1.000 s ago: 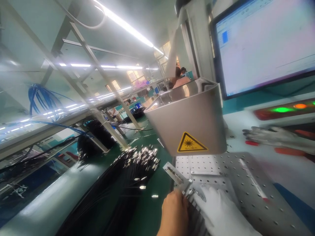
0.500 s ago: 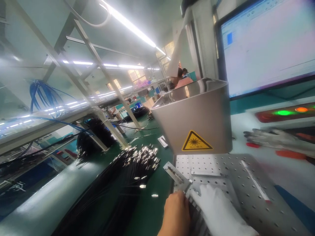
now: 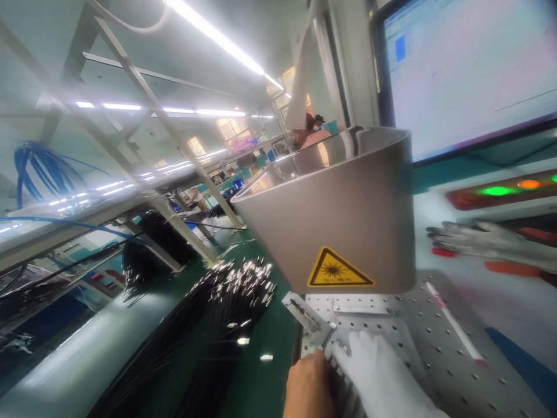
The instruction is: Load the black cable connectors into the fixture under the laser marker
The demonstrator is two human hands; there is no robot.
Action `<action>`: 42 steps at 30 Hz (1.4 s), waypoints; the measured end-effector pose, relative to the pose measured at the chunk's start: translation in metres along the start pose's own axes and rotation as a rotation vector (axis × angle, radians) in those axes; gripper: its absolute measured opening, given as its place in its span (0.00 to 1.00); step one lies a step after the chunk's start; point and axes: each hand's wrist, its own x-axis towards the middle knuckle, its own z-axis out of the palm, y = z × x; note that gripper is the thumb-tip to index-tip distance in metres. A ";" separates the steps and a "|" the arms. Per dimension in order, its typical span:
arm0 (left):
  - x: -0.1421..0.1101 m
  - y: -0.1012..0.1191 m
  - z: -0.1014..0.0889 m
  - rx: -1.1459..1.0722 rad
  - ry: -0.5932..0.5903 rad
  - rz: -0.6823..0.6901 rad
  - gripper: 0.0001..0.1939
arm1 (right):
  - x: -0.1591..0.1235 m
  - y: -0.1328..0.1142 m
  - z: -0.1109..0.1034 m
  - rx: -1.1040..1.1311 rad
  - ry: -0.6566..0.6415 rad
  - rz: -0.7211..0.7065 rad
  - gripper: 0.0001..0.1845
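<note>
While both my hands are at the metal fixture: my bare left hand curls its fingers by its lower end, toward half past five; my gloved right hand has its fingertips close against it, near five; I cannot tell whether either grips anything
Fixture step: close two-handed fingertip work, I judge
Next move: seems to call for light, steady fingers, near the grey machine head just off centre at three
Holed plate: seemingly under the fixture, with a white pen lying on it at four
Green bench: black cables at seven, ending in silver plugs
Room: screen at two, empty glove at three, white frame at ten, ceiling light at eleven, people far off at one
</note>
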 end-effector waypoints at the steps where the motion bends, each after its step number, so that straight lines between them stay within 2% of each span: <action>1: 0.002 -0.003 0.005 -0.006 0.013 0.007 0.13 | -0.002 -0.002 0.006 -0.026 0.029 0.015 0.14; 5: 0.007 -0.008 0.025 -0.003 0.122 0.009 0.13 | -0.006 -0.009 0.021 -0.064 0.039 0.073 0.12; 8: 0.006 -0.006 0.033 0.003 0.230 -0.003 0.13 | -0.004 -0.011 0.015 -0.007 -0.013 0.120 0.10; 10: 0.002 -0.002 0.032 -0.010 0.261 0.002 0.13 | -0.002 -0.010 0.005 0.033 -0.042 0.169 0.10; 15: -0.006 0.011 0.013 -0.087 0.182 0.003 0.13 | 0.001 -0.004 -0.011 0.101 -0.137 0.087 0.13; 18: -0.006 0.013 0.009 -0.129 0.164 -0.009 0.13 | 0.005 -0.002 -0.015 0.241 -0.217 0.142 0.12; 22: -0.006 0.010 0.006 -0.150 0.130 -0.009 0.14 | 0.013 0.000 -0.027 0.298 -0.187 0.216 0.14; 26: -0.002 0.015 -0.016 -0.106 0.078 -0.049 0.11 | 0.023 0.000 -0.034 0.345 -0.149 0.302 0.14; 29: 0.007 0.021 -0.046 0.007 0.241 -0.100 0.15 | 0.031 -0.001 -0.030 0.324 -0.218 0.309 0.12; 31: 0.018 0.020 -0.064 0.051 0.353 -0.085 0.19 | 0.033 0.000 -0.029 0.294 -0.236 0.290 0.12; 33: 0.030 0.014 -0.075 0.041 0.384 -0.042 0.20 | 0.027 0.007 -0.031 0.278 -0.224 0.245 0.17; 36: 0.046 0.002 -0.081 -0.008 0.354 -0.008 0.18 | 0.006 0.035 -0.041 0.309 -0.112 0.118 0.32; 39: 0.046 0.000 -0.085 -0.065 0.400 0.013 0.19 | -0.026 0.074 -0.051 0.333 0.001 0.198 0.29; 42: 0.023 0.013 -0.094 -0.125 0.482 0.061 0.20 | -0.057 0.099 -0.055 0.355 0.010 0.292 0.24</action>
